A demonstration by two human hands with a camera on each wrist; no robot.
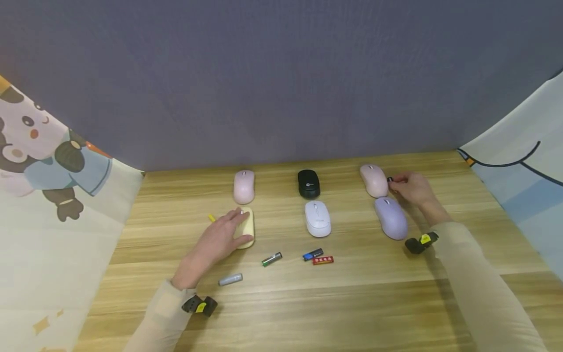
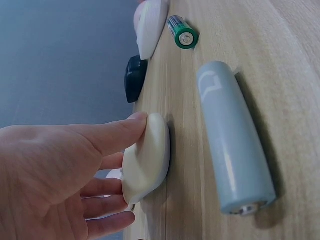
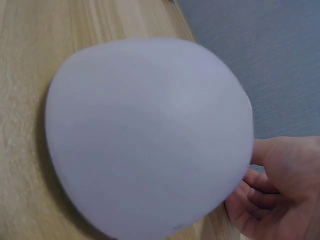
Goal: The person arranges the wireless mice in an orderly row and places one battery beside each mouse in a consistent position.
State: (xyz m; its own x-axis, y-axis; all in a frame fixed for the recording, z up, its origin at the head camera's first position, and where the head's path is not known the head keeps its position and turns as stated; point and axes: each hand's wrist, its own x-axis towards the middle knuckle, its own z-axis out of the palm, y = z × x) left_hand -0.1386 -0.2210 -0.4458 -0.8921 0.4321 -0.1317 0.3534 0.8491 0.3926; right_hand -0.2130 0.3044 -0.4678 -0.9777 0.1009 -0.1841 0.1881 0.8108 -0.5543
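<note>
My left hand (image 1: pixel 222 234) grips a pale yellow mouse (image 1: pixel 249 230) on the table, thumb along one side and fingers on the other, as the left wrist view shows. At the far right, my right hand (image 1: pixel 413 188) pinches a small black piece (image 1: pixel 389 179) between thumb and fingertips, right beside a pink mouse (image 1: pixel 374 181). A purple mouse (image 1: pixel 391 218) lies just in front of that one. It fills much of the right wrist view and hides the right fingertips there. Nearest the left wrist is a grey battery (image 2: pixel 235 137).
Another pink mouse (image 1: pixel 244 187) sits behind the yellow one. Mid-table are a black mouse (image 1: pixel 309 184) and a white mouse (image 1: pixel 317 218). In front lie a green-ended battery (image 1: pixel 271 259), a blue-and-black battery (image 1: pixel 313 254) and a red battery (image 1: pixel 323 260). A yellow strip (image 1: pixel 212 218) shows behind my left hand.
</note>
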